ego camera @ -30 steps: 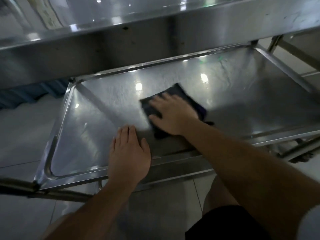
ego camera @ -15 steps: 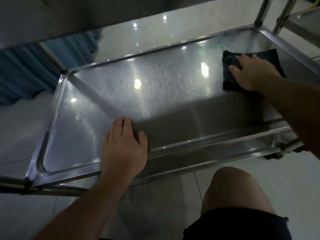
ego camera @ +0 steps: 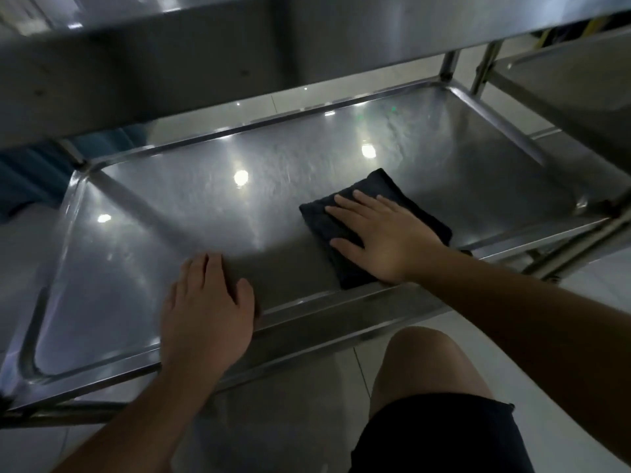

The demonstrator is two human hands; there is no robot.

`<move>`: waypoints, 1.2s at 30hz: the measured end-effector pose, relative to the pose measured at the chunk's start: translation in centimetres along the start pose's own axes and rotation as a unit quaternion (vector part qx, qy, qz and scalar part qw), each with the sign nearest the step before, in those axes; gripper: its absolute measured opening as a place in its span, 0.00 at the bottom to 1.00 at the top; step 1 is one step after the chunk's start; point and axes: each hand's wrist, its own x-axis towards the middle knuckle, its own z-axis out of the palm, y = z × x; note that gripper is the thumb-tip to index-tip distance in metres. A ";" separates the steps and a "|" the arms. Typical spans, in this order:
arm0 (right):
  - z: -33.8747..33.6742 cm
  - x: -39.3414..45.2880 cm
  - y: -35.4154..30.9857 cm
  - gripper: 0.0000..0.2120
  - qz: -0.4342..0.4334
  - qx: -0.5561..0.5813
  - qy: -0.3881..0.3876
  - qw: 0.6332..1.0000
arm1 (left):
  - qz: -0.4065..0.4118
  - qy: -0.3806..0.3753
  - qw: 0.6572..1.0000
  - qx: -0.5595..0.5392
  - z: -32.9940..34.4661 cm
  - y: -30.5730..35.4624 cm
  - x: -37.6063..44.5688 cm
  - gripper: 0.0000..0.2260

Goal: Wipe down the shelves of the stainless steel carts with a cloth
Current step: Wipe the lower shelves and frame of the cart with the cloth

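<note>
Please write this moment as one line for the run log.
stage: wiping lower shelf | right hand: flat on dark cloth, near front rim | left hand: rests on front rim

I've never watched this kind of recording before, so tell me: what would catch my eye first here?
Probably the dark cloth, folded into a pad and pressed flat under the right hand near the front edge of the shiny steel shelf. Next, the left hand, resting on the shelf's front rim toward the left. Bright ceiling-light reflections dot the metal, and another steel shelf hangs close overhead.
</note>
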 end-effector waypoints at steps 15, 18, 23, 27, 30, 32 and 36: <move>-3.3 -5.1 23.0 0.42 0.274 -0.025 0.010 0.961 | -0.007 -0.024 0.999 0.023 -0.1 0.8 -0.4 0.27; -4.0 -2.9 23.5 0.35 0.253 -0.035 0.023 0.967 | -0.005 -0.027 0.999 0.025 -0.1 0.7 -0.5 0.30; -5.1 2.6 24.6 0.34 0.251 -0.043 0.036 0.966 | -0.006 -0.006 1.000 0.013 0.2 0.4 -0.3 0.31; -4.4 4.7 24.5 0.39 0.286 -0.032 0.045 0.957 | -0.009 0.008 1.000 0.012 0.6 0.4 -0.2 0.34; -3.4 3.7 23.4 0.40 0.285 -0.012 0.047 0.957 | -0.008 0.018 1.000 0.004 0.7 0.5 -0.3 0.34; -3.1 2.1 21.4 0.43 0.252 -0.010 0.041 0.967 | -0.007 0.017 1.000 0.005 0.8 0.6 -0.3 0.34; -2.2 -1.4 14.1 0.49 0.202 -0.018 0.005 0.979 | -0.005 0.001 1.000 0.019 0.8 0.5 -0.1 0.36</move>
